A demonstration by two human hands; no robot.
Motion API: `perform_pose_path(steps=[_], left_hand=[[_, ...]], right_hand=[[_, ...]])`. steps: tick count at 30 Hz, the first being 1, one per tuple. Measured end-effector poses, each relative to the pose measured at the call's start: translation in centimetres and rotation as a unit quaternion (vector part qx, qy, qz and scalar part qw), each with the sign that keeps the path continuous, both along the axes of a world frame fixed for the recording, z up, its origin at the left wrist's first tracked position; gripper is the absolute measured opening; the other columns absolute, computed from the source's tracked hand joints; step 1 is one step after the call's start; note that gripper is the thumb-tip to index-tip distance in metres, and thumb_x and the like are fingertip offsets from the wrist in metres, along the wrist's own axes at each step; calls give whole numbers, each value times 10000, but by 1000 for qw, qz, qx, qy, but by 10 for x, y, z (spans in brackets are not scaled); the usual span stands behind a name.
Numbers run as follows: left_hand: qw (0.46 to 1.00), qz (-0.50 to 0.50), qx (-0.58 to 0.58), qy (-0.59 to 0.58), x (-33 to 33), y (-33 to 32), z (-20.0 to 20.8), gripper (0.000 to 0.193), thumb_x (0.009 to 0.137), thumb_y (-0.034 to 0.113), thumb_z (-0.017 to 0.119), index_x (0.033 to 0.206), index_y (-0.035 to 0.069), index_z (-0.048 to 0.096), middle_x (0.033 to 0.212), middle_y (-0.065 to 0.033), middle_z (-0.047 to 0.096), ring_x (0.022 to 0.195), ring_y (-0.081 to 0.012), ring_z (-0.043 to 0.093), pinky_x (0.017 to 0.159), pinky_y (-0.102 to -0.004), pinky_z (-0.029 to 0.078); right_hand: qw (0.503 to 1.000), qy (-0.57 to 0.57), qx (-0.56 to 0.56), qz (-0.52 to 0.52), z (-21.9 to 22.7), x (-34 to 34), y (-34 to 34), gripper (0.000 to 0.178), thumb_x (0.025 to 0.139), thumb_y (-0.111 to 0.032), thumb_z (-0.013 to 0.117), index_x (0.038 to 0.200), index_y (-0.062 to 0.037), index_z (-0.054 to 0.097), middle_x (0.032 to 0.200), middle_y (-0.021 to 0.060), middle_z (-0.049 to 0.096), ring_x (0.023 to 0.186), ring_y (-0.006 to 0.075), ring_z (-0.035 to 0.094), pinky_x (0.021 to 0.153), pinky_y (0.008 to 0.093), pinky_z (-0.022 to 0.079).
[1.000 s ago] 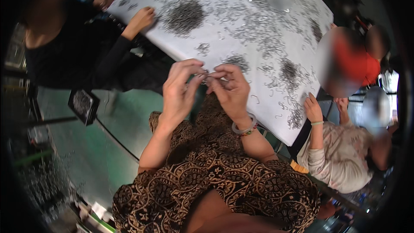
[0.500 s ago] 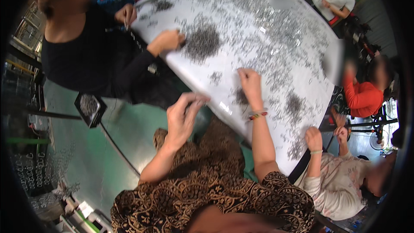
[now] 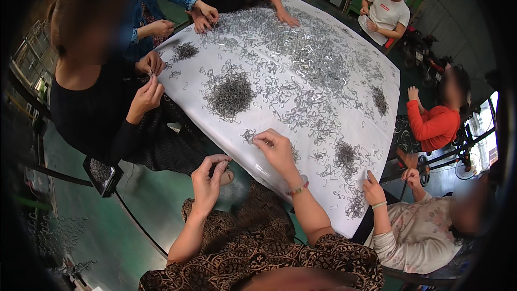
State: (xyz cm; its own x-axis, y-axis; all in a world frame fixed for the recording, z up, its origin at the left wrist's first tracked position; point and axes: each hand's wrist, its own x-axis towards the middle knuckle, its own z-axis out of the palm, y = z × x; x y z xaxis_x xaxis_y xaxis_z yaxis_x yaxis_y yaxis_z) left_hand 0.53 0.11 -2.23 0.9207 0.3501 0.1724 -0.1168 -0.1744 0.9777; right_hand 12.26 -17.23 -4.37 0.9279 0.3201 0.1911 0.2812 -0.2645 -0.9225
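Small bent silver wire hooks (image 3: 318,59) lie scattered over a table with a white cover (image 3: 226,137). Just off the table's near edge, my left hand (image 3: 207,184) is raised with thumb and fingertips pinched together; anything between them is too small to make out. My right hand (image 3: 277,153), with a beaded bracelet on its wrist, hovers over that edge. Its fingertips are also pressed together, beside a little cluster of hooks (image 3: 249,136); whatever they hold is not distinguishable. Another small pile of hooks (image 3: 294,152) shows partly behind my right hand.
A large dark heap of hooks (image 3: 230,94) sits left of centre, a smaller heap (image 3: 345,154) to the right. Several co-workers surround the table; a person in black (image 3: 91,108) is close on my left, one in a pale floral top (image 3: 425,237) on my right. A black tray (image 3: 102,175) stands at left.
My view has shifted. My right hand has come leftward, away from the small near pile, closer to my left hand. The person in black has drawn a hand back from the large heap.
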Motion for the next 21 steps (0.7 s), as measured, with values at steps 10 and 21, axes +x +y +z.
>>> perform_pose_path(steps=[10, 21], left_hand=[[994, -41, 98, -24, -1, -5, -12, 119, 873, 37, 661, 976, -20, 644, 913, -148, 682, 831, -259, 677, 706, -334, 523], [981, -45, 186, -6, 60, 32, -40, 218, 902, 128, 631, 1090, 25, 671, 1006, -145, 679, 934, -277, 646, 799, -362, 516]], right_hand=[[996, -81, -8, 22, 37, -63, 17, 33, 826, 3, 672, 843, 8, 644, 787, 52, 619, 685, 124, 561, 638, 249, 440], [993, -92, 65, 31, 33, -57, 19, 68, 811, 46, 672, 847, 17, 622, 773, 80, 590, 651, 157, 541, 611, 267, 439]])
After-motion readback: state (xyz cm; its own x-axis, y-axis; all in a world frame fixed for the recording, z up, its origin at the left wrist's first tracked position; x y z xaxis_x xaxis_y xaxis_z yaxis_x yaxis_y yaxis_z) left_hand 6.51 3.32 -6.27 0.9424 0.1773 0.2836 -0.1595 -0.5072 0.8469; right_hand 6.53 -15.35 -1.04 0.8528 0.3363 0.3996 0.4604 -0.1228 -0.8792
